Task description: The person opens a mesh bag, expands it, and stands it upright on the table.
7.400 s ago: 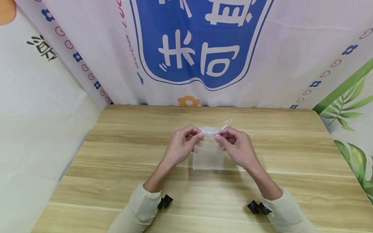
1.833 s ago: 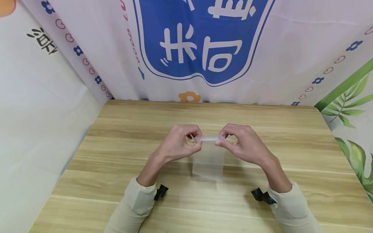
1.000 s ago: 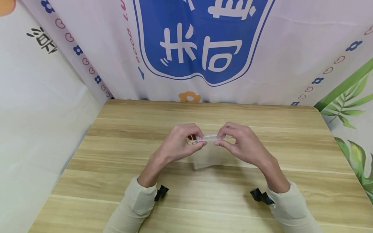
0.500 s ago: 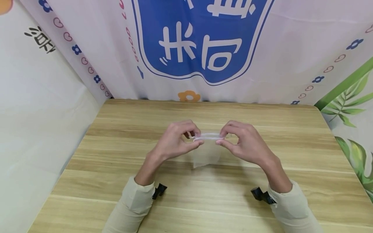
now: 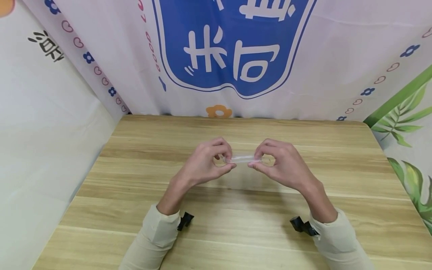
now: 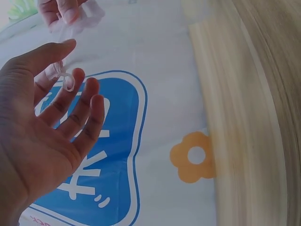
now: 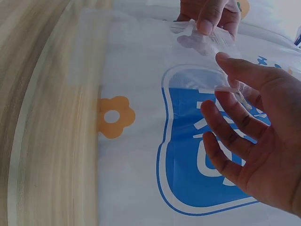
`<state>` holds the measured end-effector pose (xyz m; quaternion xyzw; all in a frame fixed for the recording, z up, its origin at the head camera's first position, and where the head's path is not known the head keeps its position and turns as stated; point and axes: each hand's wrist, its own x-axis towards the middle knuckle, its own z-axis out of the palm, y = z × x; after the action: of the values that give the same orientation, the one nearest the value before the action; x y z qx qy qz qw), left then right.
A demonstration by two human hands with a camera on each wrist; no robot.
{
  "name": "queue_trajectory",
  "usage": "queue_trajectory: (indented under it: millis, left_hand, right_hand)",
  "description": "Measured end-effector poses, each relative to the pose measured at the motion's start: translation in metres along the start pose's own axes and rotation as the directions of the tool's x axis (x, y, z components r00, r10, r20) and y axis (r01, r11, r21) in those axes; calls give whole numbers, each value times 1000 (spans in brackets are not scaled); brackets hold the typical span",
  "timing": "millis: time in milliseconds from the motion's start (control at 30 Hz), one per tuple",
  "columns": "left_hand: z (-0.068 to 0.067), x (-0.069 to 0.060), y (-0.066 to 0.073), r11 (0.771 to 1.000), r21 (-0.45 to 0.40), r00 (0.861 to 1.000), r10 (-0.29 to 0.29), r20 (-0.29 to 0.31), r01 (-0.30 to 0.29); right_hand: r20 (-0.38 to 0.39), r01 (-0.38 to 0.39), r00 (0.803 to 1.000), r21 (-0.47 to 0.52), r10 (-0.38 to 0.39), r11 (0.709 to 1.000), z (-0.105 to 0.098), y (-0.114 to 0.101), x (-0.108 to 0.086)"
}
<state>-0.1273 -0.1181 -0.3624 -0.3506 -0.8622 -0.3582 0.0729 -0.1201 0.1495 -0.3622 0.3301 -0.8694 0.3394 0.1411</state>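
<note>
A small translucent drawstring bag (image 5: 243,159) is stretched by its mouth between both hands, above the table. My left hand (image 5: 206,160) pinches the left end of its rim between thumb and forefinger. At the right end, my right hand (image 5: 282,162) pinches the rim in the same way. A thin white string loop (image 6: 68,82) hangs by the left forefinger in the left wrist view. More string (image 7: 243,101) shows behind the right fingers in the right wrist view. The bag's see-through body is only faintly visible beneath the rim; I see no contents.
The wood-grain table (image 5: 216,228) spreads under both arms. A printed curtain (image 5: 341,67) stands along its far edge, and a white sheet (image 5: 50,131) hangs at the left. Black wrist mounts (image 5: 185,221) jut inward from the sleeves.
Earlier the mouth was bunched, with string trailing at the right; now it is pulled into a straight line. The bag's body, which hung toward me, has swung away and is barely visible.
</note>
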Motion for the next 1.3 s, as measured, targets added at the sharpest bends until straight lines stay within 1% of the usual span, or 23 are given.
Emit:
queue_trajectory:
  millis: [200, 433, 567, 700, 800, 867, 1033, 1133, 1300]
  left_hand:
    - [-5, 2, -1, 1000, -20, 1000, -4, 26, 4]
    - [-10, 3, -1, 1000, -27, 998, 7, 60, -6]
    - [-11, 3, -1, 999, -46, 999, 5, 54, -3]
    - [-8, 4, -1, 992, -120, 999, -25, 25, 28]
    - [-6, 3, 0, 982, -179, 998, -56, -9, 53]
    - [-5, 4, 1, 978, -200, 997, -68, -36, 59]
    - [-1, 5, 3, 974, -221, 992, -80, -93, 58]
    - [0, 4, 3, 973, -227, 989, -82, -125, 52]
    - [0, 4, 3, 970, -242, 982, -69, -177, 24]
  right_hand:
    - [12, 1, 1000, -17, 0, 1000, -1, 2, 1]
    - [56, -37, 998, -3, 37, 999, -4, 5, 1]
    - [60, -48, 997, 25, 46, 999, -5, 4, 1]
    - [29, -51, 998, 84, 49, 995, -5, 4, 1]
    - [-21, -59, 998, 135, 62, 989, -5, 4, 2]
    - [-57, -71, 995, 161, 81, 984, -5, 3, 2]
    - [-136, -101, 982, 199, 130, 975, -2, 2, 4]
    - [-163, -107, 976, 205, 142, 973, 0, 1, 4]
    - [-194, -108, 969, 210, 150, 972, 0, 0, 4]
